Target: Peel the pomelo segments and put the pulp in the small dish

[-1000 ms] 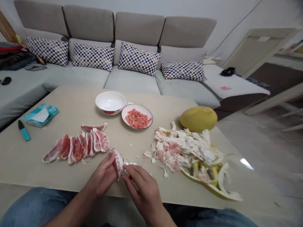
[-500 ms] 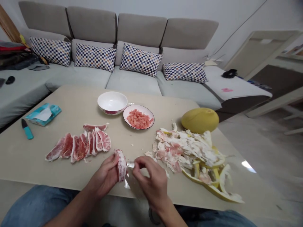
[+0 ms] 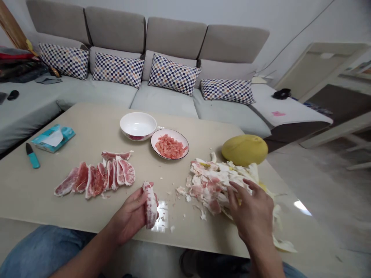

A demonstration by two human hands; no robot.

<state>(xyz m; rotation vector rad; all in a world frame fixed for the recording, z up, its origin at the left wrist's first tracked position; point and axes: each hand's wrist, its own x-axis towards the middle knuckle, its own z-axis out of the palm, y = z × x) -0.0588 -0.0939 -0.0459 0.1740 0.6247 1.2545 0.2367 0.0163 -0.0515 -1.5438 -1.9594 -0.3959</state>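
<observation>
A pomelo segment [image 3: 150, 206], pink with white pith along its edge, is gripped between the thumb and fingers of my left hand [image 3: 131, 214] near the table's front edge. My right hand [image 3: 253, 208] hovers over a heap of peel and pith scraps [image 3: 216, 179], its fingers spread and nothing visible between them. Several pomelo segments [image 3: 100, 177] lie in a row to the left, with one more behind them. Peeled pink pulp [image 3: 170, 146] fills a dark-rimmed plate [image 3: 185, 154] beyond my hands.
A white bowl [image 3: 138, 123] stands beside the plate. A whole yellow pomelo [image 3: 245, 150] rests behind the peel heap. On the left of the table [image 3: 87, 216] are a teal-handled knife [image 3: 33, 158] and a tissue pack [image 3: 53, 138]. Behind is a sofa [image 3: 162, 102].
My right hand has moved right, from beside the segment to above the peel heap, and its fingers have opened. My left hand keeps the segment at nearly the same place.
</observation>
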